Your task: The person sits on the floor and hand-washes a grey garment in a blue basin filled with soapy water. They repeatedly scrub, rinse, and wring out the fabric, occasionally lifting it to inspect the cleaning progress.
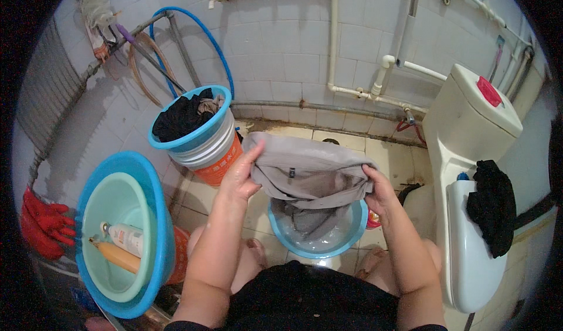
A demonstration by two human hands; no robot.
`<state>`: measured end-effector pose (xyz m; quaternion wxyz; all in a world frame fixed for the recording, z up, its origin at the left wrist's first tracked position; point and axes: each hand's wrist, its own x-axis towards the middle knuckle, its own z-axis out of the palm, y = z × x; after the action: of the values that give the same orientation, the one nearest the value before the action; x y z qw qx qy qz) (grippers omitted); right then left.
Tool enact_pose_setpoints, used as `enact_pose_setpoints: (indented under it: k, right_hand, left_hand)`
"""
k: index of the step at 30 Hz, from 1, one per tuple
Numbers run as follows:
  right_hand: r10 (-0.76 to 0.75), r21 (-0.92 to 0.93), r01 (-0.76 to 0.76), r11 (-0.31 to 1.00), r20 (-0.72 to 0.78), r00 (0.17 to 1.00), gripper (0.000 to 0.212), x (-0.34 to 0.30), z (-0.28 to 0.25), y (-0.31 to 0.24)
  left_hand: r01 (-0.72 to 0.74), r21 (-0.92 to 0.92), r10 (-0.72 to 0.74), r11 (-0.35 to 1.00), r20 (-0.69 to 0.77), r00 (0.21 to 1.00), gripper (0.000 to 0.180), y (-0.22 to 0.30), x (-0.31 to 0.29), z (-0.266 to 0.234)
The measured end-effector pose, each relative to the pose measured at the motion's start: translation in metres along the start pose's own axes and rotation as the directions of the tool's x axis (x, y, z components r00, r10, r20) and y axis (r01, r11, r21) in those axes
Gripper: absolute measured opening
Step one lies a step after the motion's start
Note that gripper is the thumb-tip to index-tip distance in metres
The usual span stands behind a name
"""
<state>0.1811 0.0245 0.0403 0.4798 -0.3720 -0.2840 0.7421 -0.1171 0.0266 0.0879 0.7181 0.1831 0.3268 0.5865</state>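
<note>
A wet grey garment (305, 172) with a broad band and a small dark label is stretched out between both hands. My left hand (241, 172) grips its left end, thumb on top. At the other end, my right hand (380, 189) pinches the edge. The darker lower part of the cloth hangs into a light blue basin (319, 253) on the floor, where cloudy water shows around it. How far the cloth goes under the water cannot be made out.
A blue basin of dark clothes (185, 117) rests on a white-and-orange bucket (217, 164). At left, nested tubs (85, 202) hold bottles, beside red rubber gloves (44, 225). Black cloth (491, 208) lies on the toilet (463, 260) at right. Pipes (332, 38) run along the tiled wall.
</note>
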Motion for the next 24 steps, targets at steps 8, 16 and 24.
enact_pose_setpoints:
  k: [8, 16, 24]
  right_hand:
    - [-0.21, 0.145, 0.236, 0.961, -0.178, 0.961, 0.02, 0.02, -0.007, 0.0]
    - [-0.552, -0.614, 0.637, 0.467, 0.36, 0.752, 0.045, 0.015, 0.058, 0.044]
    - [-0.326, -0.183, 0.315, 0.931, -0.03, 0.945, 0.049, 0.033, 0.065, 0.02]
  left_hand:
    - [0.013, 0.166, -0.029, 0.986, 0.089, 0.996, 0.036, -0.045, -0.001, 0.013]
    - [-0.113, -0.182, 0.161, 0.977, 0.273, 0.948, 0.045, -0.091, 0.014, 0.038]
    - [-0.297, 0.226, 0.245, 0.928, 0.232, 0.941, 0.052, -0.15, -0.014, 0.073]
